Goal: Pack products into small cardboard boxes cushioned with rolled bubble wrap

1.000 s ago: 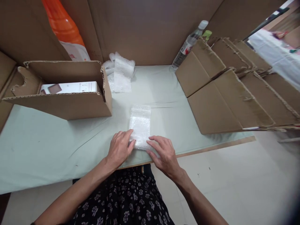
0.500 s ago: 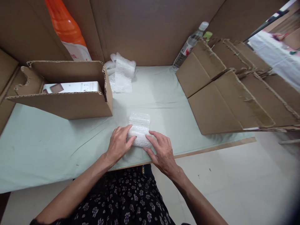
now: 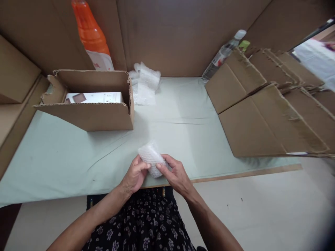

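A small roll of bubble wrap [image 3: 152,158] is held between both hands near the table's front edge, tilted with its far end to the left. My left hand [image 3: 136,173] grips its left side, thumb on top and fingers underneath. On the other side my right hand [image 3: 175,172] has its thumb on the upper face and its fingers around the right edge. Whether anything is wrapped inside cannot be seen.
An open cardboard box [image 3: 110,116] at the left holds a white printed box [image 3: 96,97]. Behind lie loose bubble wrap pieces [image 3: 148,85] and an orange bottle [image 3: 94,38]. Divided cardboard compartments [image 3: 251,118] stand at the right, beside a clear bottle [image 3: 222,55].
The bubble wrap was lying on the cloth with a flat end spread forward. Now it is a compact bundle, turned and gripped in both hands, closer to my body. The camera view has shifted left.
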Available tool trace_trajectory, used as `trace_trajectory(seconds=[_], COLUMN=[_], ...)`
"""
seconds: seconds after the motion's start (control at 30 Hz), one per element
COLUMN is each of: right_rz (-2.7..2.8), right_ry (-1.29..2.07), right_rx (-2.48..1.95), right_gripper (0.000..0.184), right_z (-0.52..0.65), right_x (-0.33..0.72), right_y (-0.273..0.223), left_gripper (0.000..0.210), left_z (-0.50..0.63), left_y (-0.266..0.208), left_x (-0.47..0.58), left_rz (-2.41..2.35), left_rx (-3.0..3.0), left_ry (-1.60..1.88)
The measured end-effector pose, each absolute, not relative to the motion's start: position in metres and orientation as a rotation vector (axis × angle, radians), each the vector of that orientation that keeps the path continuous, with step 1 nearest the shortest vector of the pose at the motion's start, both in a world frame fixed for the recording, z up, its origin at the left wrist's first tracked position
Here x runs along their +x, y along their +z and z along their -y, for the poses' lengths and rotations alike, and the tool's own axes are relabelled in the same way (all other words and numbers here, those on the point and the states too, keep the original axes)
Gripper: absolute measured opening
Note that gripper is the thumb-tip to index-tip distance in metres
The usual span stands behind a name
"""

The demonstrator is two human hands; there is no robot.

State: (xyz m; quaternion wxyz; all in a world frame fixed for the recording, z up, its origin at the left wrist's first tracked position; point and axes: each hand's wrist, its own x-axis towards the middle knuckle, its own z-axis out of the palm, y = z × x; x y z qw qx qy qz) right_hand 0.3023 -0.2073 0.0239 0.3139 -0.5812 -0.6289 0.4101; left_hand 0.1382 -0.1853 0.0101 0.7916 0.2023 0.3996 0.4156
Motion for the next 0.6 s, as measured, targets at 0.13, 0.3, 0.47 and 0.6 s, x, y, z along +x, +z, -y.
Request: trace_trajectory(seconds=[0.13,0.3,0.47,0.6], right_rz=[1.675,1.547,1.475,1.682], right_ry=[0.862,1.133,1.289,1.332], right_rx=[-1.620,-1.449,-1.434,-1.428], right_gripper=[0.035,0.058,0.033,0.042], right_z=[0.210,0.196,0.183,0.172], right_x=[0.302,0.310,0.304,0.306], right_y=[0.029,0.033,0.040,0.054], left_gripper=[0.044,0.042,0.060,0.038], left_z=[0.189,0.189,0.186,0.182], left_y=[0.012,0.025,0.025,0.026], left_x=[0.130,0.111,0.098,0.086], left_rz=[-0.897,-0.960,-0.876,-0.944], left_rx=[0.503,1.023,0.959,1.107], left_ry=[0.921,0.716,0.711,0.562])
